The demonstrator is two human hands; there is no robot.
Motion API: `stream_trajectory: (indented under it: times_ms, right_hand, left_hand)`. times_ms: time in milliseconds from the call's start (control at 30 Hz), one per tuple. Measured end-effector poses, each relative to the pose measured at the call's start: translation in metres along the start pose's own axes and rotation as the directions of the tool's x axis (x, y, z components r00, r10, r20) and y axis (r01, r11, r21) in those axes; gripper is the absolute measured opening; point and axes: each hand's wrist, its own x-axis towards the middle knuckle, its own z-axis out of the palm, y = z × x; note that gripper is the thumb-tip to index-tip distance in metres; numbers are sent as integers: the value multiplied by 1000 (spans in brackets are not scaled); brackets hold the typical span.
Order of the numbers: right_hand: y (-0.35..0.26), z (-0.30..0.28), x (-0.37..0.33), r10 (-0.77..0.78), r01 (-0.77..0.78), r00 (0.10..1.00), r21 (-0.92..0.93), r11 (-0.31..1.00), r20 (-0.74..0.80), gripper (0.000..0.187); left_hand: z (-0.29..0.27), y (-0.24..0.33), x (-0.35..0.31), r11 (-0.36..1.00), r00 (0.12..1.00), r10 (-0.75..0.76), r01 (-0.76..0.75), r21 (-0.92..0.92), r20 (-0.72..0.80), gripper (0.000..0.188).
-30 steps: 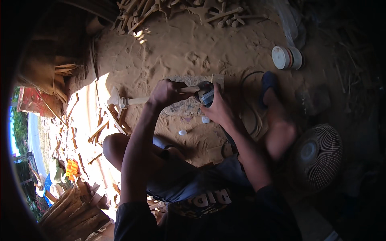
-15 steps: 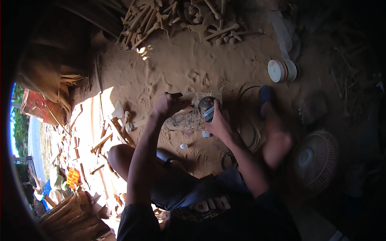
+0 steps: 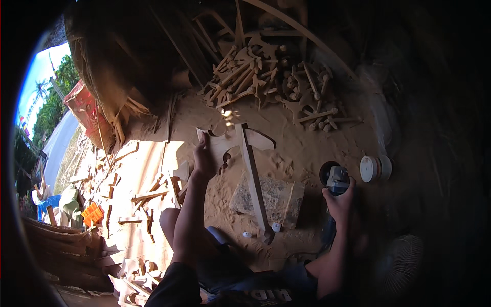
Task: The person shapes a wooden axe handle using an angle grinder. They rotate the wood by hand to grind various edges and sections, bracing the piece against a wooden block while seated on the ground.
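Observation:
My left hand (image 3: 203,158) is closed on one end of a curved, wing-shaped part of a carved wooden piece (image 3: 250,176). Its long straight leg slants down across a worn, dusty block (image 3: 284,199); whether the leg touches the block I cannot tell. Out to the right, my right hand (image 3: 339,202) grips the body of an angle grinder (image 3: 337,179), whose round dark disc faces away from me. The grinder is apart from the wood, between the block and a white tub.
Similar wooden pieces lie in a pile (image 3: 245,77) at the back. Cut scraps (image 3: 148,194) cover the sunlit ground at left. A white tub (image 3: 369,169) lies on its side at right, a fan (image 3: 404,263) nearer. Two small white objects sit by the block, one a cap (image 3: 247,235).
The wooden piece has been lifted from over the block and turned out to the left. My right hand has carried the grinder away to the right. The view has shifted too.

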Motion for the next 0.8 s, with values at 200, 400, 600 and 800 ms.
stream_trajectory:
  times_ms: [200,400,600,800]
  right_hand:
    - [21,-11,5,-123,123,992,89,988,-7,93]
    - [14,-10,2,-89,87,995,51,995,50,99]
    - [21,-14,-2,-107,106,994,38,994,27,92]
    - [33,-26,4,-141,141,989,-15,990,-39,89]
  left_hand:
    - [3,-63,24,769,992,-127,85,-633,-21,66]
    - [25,-70,2,865,990,-143,132,-484,14,67]
    - [17,-70,-14,943,983,-96,140,-302,156,73]
    - [59,-61,-31,991,998,18,-10,136,-60,56]
